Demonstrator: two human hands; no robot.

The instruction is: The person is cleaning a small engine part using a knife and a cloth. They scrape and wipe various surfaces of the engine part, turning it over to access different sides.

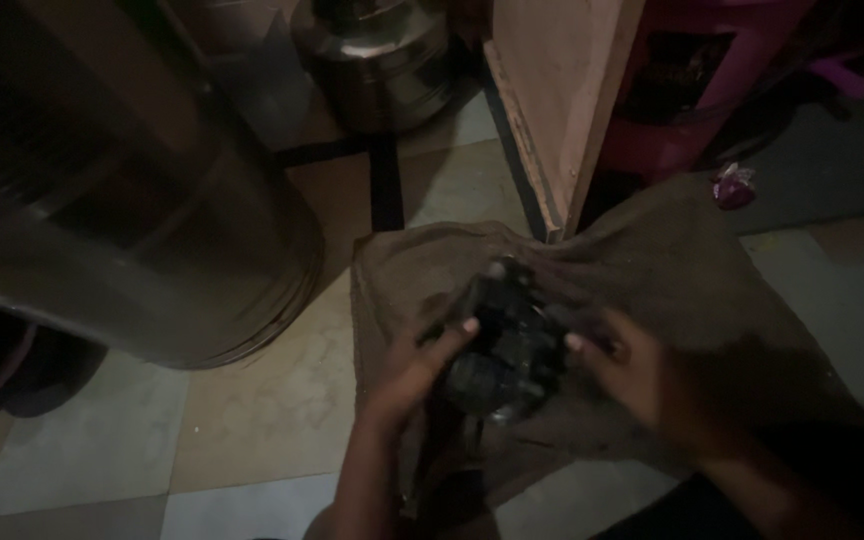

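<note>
- While both hands are meeting over a brown sack lying on the tiled floor, a dark, lumpy object is sitting between them on the cloth
- left hand is gripping the object's near-left side, fingers curled, thumb lying across its top
- right hand is touching its right edge, fingers partly bent; the grip is blurred
- large steel drum is standing to the left, a smaller steel pot behind, a wooden board leaning beside a pink stool
</note>
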